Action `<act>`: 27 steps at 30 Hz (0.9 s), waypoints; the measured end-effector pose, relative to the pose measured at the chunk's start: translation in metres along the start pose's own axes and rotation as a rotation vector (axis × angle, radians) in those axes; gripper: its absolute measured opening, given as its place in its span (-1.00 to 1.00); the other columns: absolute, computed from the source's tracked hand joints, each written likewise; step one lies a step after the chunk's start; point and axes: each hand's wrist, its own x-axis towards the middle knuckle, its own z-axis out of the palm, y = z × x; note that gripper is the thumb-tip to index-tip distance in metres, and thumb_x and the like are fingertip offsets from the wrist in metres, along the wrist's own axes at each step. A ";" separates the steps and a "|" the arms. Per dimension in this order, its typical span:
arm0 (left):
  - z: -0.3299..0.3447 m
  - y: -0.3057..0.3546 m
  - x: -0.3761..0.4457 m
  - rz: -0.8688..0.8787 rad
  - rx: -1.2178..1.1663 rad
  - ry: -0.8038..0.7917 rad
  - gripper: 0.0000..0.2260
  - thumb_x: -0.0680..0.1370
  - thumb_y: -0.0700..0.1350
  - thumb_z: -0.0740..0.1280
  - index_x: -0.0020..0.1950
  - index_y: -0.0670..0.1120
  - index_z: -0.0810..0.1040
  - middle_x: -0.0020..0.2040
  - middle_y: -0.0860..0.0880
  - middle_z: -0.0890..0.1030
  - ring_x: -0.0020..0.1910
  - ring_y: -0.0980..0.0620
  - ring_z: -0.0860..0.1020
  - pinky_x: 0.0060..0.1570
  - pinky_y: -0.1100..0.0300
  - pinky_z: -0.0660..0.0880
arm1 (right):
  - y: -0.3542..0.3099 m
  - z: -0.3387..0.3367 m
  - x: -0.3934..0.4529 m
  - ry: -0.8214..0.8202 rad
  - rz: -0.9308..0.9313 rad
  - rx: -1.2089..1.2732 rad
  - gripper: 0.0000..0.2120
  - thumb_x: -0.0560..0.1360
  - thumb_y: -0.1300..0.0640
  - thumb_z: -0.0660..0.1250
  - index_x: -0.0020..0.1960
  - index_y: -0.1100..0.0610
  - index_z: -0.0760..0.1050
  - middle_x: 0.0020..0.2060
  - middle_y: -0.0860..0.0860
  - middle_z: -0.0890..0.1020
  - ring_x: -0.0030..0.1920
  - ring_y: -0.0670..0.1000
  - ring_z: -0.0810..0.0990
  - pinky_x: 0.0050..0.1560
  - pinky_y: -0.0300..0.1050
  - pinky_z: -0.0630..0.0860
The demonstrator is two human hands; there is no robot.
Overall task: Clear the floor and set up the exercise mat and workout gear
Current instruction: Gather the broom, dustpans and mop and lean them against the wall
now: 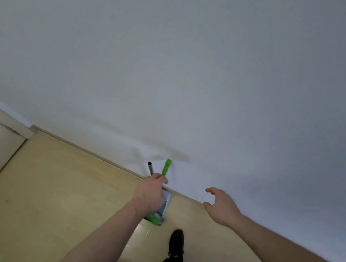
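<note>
Gripping the green broom handle (166,168) just below its rounded top, the left hand (151,194) has its fingers curled round the shaft, with a grey metal pole (150,168) standing right beside it; whether the same hand also holds that pole cannot be told. Both lean against the white wall (204,71), and at their foot a green-edged dustpan (158,217) sits on the floor against the skirting. The right hand (221,207) hovers near the wall with fingers spread and loose, holding nothing.

The step in hand looks like the floor-clearing part of the task: the sweeping tools are at the wall, either being parked or being picked up, and the frame alone does not settle which. No exercise mat or workout gear is in view, so laying them out seems not yet begun. The next move calls for steadying the two shafts so neither slides along the wall.

The beige floor (54,190) stretches open to the left as far as a door frame (22,130). A black shoe (176,242) stands close behind the dustpan, so stepping room lies leftward.
</note>
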 end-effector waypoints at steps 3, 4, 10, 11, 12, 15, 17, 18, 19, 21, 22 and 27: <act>0.007 0.044 -0.006 0.113 0.068 -0.034 -0.60 0.55 -0.23 0.21 0.38 0.02 0.49 0.41 0.04 0.46 0.31 -0.05 0.49 0.25 0.02 0.50 | 0.040 -0.011 -0.035 0.071 0.028 0.066 -0.51 0.61 0.06 0.27 0.53 -0.02 0.32 0.49 -0.02 0.39 0.40 0.00 0.44 0.36 -0.12 0.37; 0.011 0.054 -0.006 0.142 0.093 -0.038 -0.61 0.56 -0.22 0.21 0.37 0.03 0.49 0.41 0.04 0.46 0.32 -0.04 0.49 0.25 0.01 0.51 | 0.050 -0.013 -0.044 0.087 0.033 0.078 -0.52 0.62 0.06 0.27 0.53 -0.02 0.32 0.49 -0.03 0.38 0.41 0.00 0.44 0.37 -0.12 0.37; 0.040 0.155 -0.009 0.344 0.260 -0.132 -0.65 0.63 -0.16 0.17 0.41 0.04 0.45 0.47 0.05 0.39 0.40 -0.02 0.40 0.31 0.03 0.45 | 0.131 -0.032 -0.111 0.232 0.123 0.229 -0.53 0.63 0.04 0.26 0.52 -0.06 0.32 0.48 -0.07 0.36 0.20 -0.04 0.56 0.15 -0.18 0.46; 0.049 0.187 -0.011 0.399 0.309 -0.160 -0.65 0.64 -0.15 0.17 0.42 0.03 0.44 0.48 0.04 0.38 0.40 -0.03 0.39 0.31 0.02 0.45 | 0.157 -0.035 -0.131 0.272 0.155 0.289 -0.54 0.63 0.04 0.26 0.52 -0.06 0.32 0.47 -0.08 0.36 0.10 -0.07 0.59 0.06 -0.20 0.47; 0.056 0.206 -0.012 0.432 0.342 -0.171 -0.65 0.64 -0.14 0.17 0.43 0.03 0.43 0.49 0.04 0.37 0.41 -0.03 0.38 0.31 0.02 0.44 | 0.172 -0.036 -0.143 0.297 0.170 0.326 -0.54 0.62 0.04 0.26 0.51 -0.07 0.33 0.46 -0.09 0.36 0.00 -0.10 0.60 -0.02 -0.22 0.48; 0.083 0.276 -0.024 0.546 0.425 -0.196 -0.65 0.64 -0.13 0.17 0.43 0.04 0.42 0.49 0.06 0.36 0.41 -0.01 0.37 0.31 0.05 0.42 | 0.228 -0.039 -0.189 0.375 0.243 0.428 -0.53 0.61 0.04 0.27 0.50 -0.08 0.34 0.44 -0.09 0.37 -0.10 -0.13 0.60 -0.12 -0.24 0.48; 0.103 0.323 -0.038 0.617 0.453 -0.217 -0.65 0.64 -0.13 0.17 0.42 0.05 0.42 0.48 0.07 0.36 0.41 0.01 0.36 0.29 0.06 0.42 | 0.266 -0.042 -0.221 0.429 0.293 0.470 -0.52 0.60 0.03 0.29 0.50 -0.07 0.34 0.44 -0.09 0.37 -0.05 -0.10 0.57 -0.06 -0.24 0.47; 0.119 0.355 -0.048 0.668 0.463 -0.235 -0.66 0.64 -0.13 0.17 0.43 0.04 0.42 0.48 0.08 0.36 0.41 0.01 0.36 0.30 0.06 0.41 | 0.293 -0.042 -0.243 0.468 0.326 0.487 -0.52 0.60 0.03 0.30 0.51 -0.06 0.34 0.45 -0.09 0.37 0.01 -0.09 0.55 0.01 -0.23 0.47; 0.132 0.378 -0.056 0.713 0.479 -0.244 -0.66 0.65 -0.13 0.16 0.43 0.04 0.41 0.48 0.08 0.36 0.41 0.01 0.36 0.30 0.06 0.41 | 0.315 -0.041 -0.259 0.490 0.355 0.508 -0.51 0.60 0.03 0.30 0.51 -0.06 0.34 0.46 -0.08 0.37 0.09 -0.07 0.54 0.09 -0.21 0.47; 0.158 0.425 -0.076 0.793 0.511 -0.271 -0.65 0.65 -0.13 0.16 0.44 0.03 0.41 0.48 0.08 0.35 0.42 0.02 0.35 0.33 0.06 0.40 | 0.356 -0.038 -0.291 0.515 0.420 0.540 -0.50 0.60 0.00 0.30 0.52 -0.05 0.33 0.47 -0.05 0.37 0.25 -0.01 0.54 0.20 -0.14 0.50; 0.169 0.445 -0.085 0.820 0.521 -0.287 -0.65 0.66 -0.13 0.16 0.45 0.03 0.40 0.49 0.09 0.34 0.43 0.02 0.34 0.33 0.07 0.39 | 0.374 -0.036 -0.305 0.525 0.448 0.549 -0.50 0.60 0.00 0.30 0.52 -0.05 0.32 0.47 -0.04 0.37 0.30 0.02 0.52 0.23 -0.11 0.50; 0.224 0.542 -0.129 0.995 0.577 -0.328 -0.60 0.65 -0.13 0.16 0.51 0.03 0.34 0.52 0.08 0.31 0.46 0.02 0.32 0.39 0.07 0.35 | 0.460 -0.029 -0.369 0.591 0.582 0.620 -0.45 0.59 0.00 0.32 0.54 0.00 0.31 0.48 0.02 0.38 0.40 0.06 0.47 0.36 -0.10 0.41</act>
